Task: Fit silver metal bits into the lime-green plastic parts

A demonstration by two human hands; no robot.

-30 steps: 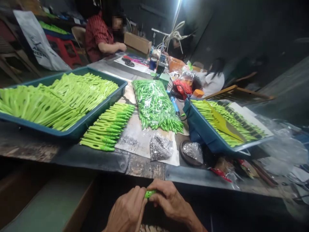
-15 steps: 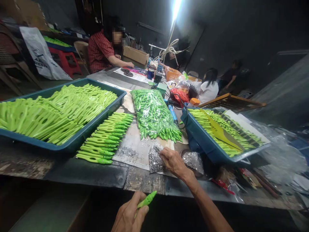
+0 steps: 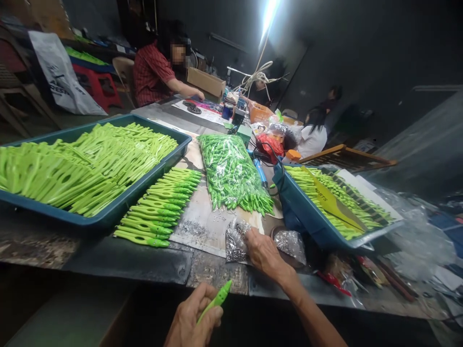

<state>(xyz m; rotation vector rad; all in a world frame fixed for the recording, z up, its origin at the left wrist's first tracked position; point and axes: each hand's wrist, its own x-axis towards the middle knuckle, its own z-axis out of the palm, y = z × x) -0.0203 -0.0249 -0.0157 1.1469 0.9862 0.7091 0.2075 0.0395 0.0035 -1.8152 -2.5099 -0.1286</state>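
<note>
My left hand [image 3: 193, 315] sits low at the table's near side, holding a slim lime-green plastic piece [image 3: 217, 300] by its lower end. My right hand [image 3: 265, 255] reaches over the table, its fingertips at a clear plastic bag of small metal parts [image 3: 235, 243]. Its fingertips are partly hidden by the bag. A second bag of metal parts [image 3: 291, 246] rests on a dark round dish just beyond that hand. Behind them lies a large clear bag of green pieces [image 3: 231, 173].
A teal tray of flat green pieces [image 3: 152, 179] stands left, with a neat row of green pieces [image 3: 155, 214] beside it. Another teal tray [image 3: 311, 231] stands right. A person in a plaid shirt [image 3: 152, 74] works across the table.
My hands have separated from holding the green piece together. My right hand has moved forward onto the small bag, while my left hand keeps the green piece.
</note>
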